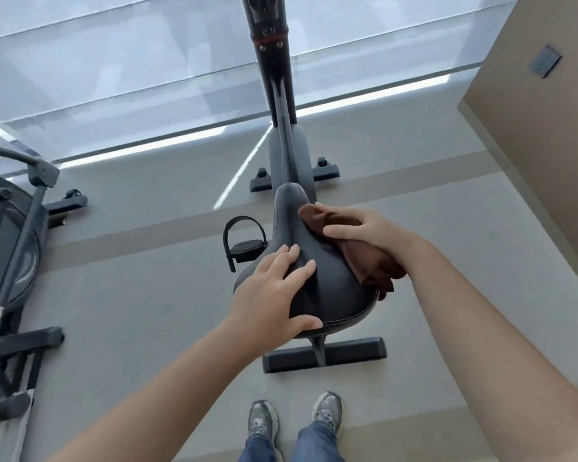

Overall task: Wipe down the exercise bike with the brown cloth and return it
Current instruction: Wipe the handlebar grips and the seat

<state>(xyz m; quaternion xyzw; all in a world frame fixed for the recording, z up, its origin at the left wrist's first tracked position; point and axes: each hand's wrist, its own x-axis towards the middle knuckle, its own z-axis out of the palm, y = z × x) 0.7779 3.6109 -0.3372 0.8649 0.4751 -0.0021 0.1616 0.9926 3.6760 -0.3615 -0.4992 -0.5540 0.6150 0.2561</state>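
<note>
Head view: a person stands behind a dark grey exercise bike w/ a smooth, stitched black padded saddle, both bare hands on the seat. The left hand lies flat and spread on the saddle's rear-left edge, fingers wide, thumb hooked over the back rim, holding nothing. The right hand presses a crumpled brown cloth against the saddle's right flank; fingers closed over the cloth, its soft folds trailing down past the seat's right-rear edge. Below, the bike's black rear stabiliser bar sits on pale grey matte flooring, just ahead of the person's grey trainers. Open floor on both sides of the bike; a second dark exercise machine stands well apart at left, a tan wall at right. A strapped black pedal juts left of the seat.
</note>
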